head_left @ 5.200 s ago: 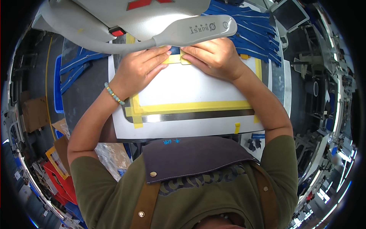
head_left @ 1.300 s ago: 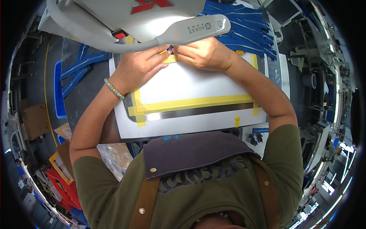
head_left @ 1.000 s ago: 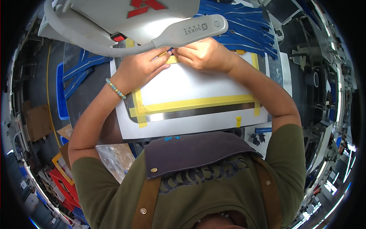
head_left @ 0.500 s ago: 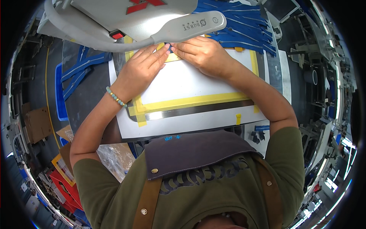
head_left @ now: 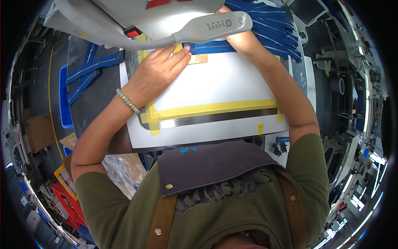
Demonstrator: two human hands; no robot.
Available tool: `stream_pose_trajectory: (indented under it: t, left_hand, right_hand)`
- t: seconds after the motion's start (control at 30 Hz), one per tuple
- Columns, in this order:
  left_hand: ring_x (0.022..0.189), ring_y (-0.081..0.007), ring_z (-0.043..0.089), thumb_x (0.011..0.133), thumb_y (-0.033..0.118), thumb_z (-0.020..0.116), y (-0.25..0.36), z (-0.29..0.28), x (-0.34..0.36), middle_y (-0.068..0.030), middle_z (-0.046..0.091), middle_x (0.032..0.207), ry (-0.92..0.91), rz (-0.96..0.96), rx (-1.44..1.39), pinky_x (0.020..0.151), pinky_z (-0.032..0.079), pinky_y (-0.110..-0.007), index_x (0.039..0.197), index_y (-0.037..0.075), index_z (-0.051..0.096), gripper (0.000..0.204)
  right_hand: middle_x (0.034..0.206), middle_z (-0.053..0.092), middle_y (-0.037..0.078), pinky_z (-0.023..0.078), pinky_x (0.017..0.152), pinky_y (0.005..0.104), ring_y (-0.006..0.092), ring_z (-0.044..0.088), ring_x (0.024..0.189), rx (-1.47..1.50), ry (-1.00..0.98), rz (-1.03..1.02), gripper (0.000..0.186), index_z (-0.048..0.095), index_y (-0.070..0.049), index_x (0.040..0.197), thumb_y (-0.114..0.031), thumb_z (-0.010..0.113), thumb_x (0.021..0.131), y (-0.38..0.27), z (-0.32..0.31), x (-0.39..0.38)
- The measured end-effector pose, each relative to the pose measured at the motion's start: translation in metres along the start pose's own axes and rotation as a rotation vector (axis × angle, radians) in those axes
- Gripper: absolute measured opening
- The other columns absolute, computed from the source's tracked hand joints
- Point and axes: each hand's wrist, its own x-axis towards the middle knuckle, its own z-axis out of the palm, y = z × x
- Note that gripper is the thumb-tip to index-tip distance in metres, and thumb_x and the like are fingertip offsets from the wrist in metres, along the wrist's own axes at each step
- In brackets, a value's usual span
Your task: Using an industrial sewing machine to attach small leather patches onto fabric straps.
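Note:
A blue zipper strip (head_left: 211, 47) with a metal chain lies across the far side of the white work sheet (head_left: 207, 85), partly hidden under the lamp head. My left hand (head_left: 159, 70) rests at its left end, fingers stretched out flat and the tips touching it. My right hand (head_left: 243, 40) is farther right, at the edge of a pile of blue zippers (head_left: 269, 25). Its fingers are mostly covered by the grey lamp head (head_left: 211, 28), so their grip does not show. Just below the strip sits a small tan piece (head_left: 198, 59).
A grey machine body (head_left: 174, 18) with a red switch (head_left: 132, 32) overhangs the far side. More blue zippers (head_left: 93, 68) lie to the left, beside a blue bin (head_left: 64, 97). Yellow tape (head_left: 215, 108) borders the sheet. Cardboard and clear plastic (head_left: 124, 170) stand below left.
My right hand has moved away from the left one, to the right and farther back. The zipper strip and the tan piece now show between them; my left hand stays nearly in place.

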Motion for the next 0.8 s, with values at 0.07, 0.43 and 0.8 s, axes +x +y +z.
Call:
stream_pose_trajectory:
  t: [0.07,0.43,0.8]
  left_hand:
    - [0.134,-0.0317,0.062,0.094,0.008,0.063,0.001,0.0,-0.002,-0.0098,0.066,0.145,0.009,-0.01,0.003,0.109,0.052,-0.042,0.133,0.003,0.067,0.04]
    - [0.125,-0.0311,0.067,0.091,0.01,0.065,0.0,0.002,-0.003,-0.0117,0.068,0.141,0.056,0.016,0.019,0.104,0.054,-0.041,0.128,0.002,0.068,0.037]
    - [0.115,-0.0316,0.071,0.088,0.007,0.067,0.003,-0.006,0.006,-0.0118,0.074,0.127,0.059,0.037,-0.027,0.098,0.057,-0.041,0.116,0.001,0.068,0.028]
  right_hand:
    - [0.081,0.068,0.002,0.048,0.064,0.0271,0.0112,0.061,0.073,0.564,-0.049,0.176,0.023,0.076,-0.004,0.117,-0.021,0.07,0.102,-0.007,0.01,0.001]
    - [0.109,0.076,0.005,0.056,0.083,0.0372,0.0234,0.07,0.1,-0.91,-0.279,-0.554,0.027,0.079,-0.003,0.107,0.0,0.074,0.08,-0.026,0.008,-0.062]
    - [0.109,0.076,0.011,0.059,0.091,0.0382,0.0267,0.073,0.109,-0.904,-0.23,-0.592,0.025,0.077,0.0,0.105,0.002,0.074,0.081,-0.027,0.012,-0.066]
